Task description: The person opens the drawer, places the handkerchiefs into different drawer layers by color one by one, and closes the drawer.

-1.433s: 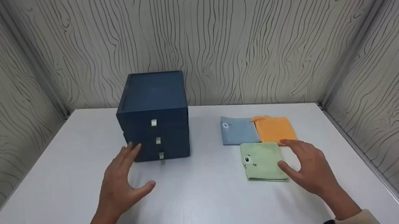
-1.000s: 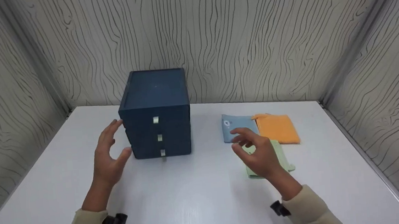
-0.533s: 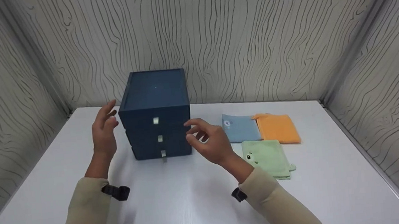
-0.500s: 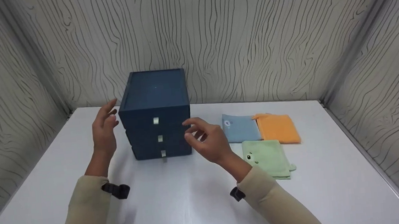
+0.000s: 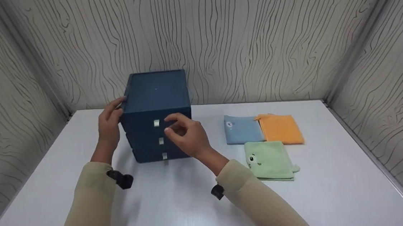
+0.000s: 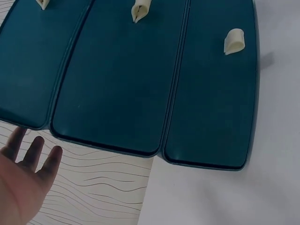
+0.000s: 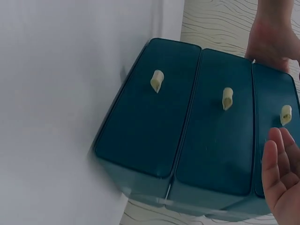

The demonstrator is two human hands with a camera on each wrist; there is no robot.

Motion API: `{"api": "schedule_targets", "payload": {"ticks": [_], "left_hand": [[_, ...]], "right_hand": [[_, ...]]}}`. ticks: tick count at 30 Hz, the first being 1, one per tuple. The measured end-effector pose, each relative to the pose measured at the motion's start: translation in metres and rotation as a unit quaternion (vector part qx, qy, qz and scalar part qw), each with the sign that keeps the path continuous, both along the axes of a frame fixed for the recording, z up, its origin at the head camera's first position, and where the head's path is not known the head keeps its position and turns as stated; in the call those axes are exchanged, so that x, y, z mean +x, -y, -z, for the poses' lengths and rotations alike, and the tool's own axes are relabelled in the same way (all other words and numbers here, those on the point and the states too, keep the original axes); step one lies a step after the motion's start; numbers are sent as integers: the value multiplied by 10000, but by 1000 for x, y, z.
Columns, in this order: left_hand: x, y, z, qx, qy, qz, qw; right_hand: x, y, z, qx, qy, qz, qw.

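Note:
A dark blue drawer box (image 5: 156, 91) with three stacked drawers stands on the white table. Each drawer front carries a small pale pull tab; the top tab (image 5: 156, 123) is the highest. My left hand (image 5: 109, 129) is at the box's upper left side, its fingertips at the top edge. In front of the top drawer, my right hand (image 5: 190, 133) has thumb and fingers bent with a gap between them, just right of the top tab. In the right wrist view its fingers appear close to that tab, holding nothing. All the drawers are closed.
Right of the box lie a folded blue cloth (image 5: 242, 129), an orange cloth (image 5: 281, 130) touching it, and a green cloth (image 5: 269, 161) with an animal face in front. Patterned wall panels (image 5: 235, 42) enclose the back and sides of the table (image 5: 337, 188).
My right hand has swept left from the green cloth to the front of the top drawer. My left hand has moved forward to the box's upper left edge. The cloths stay put.

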State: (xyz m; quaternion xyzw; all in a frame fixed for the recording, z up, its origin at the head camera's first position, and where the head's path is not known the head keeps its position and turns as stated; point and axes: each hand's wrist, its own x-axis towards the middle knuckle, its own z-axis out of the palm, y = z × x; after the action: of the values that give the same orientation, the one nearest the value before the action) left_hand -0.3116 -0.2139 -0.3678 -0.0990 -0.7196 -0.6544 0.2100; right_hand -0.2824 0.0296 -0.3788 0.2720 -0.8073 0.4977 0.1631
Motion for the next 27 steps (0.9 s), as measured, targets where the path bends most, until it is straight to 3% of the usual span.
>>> {"api": "schedule_targets", "payload": {"ticks": [17, 22, 27], "left_hand": [[-3, -3, 5, -22, 307, -199, 9993], [0, -6, 3, 0, 372, -221, 9991], [12, -10, -9, -55, 437, -208, 9988]], "right_hand": [[-9, 29, 5, 104, 273, -102, 9995], [-11, 33, 5, 95, 53, 6, 9999], [-12, 37, 5, -40, -42, 113, 9999]]}}
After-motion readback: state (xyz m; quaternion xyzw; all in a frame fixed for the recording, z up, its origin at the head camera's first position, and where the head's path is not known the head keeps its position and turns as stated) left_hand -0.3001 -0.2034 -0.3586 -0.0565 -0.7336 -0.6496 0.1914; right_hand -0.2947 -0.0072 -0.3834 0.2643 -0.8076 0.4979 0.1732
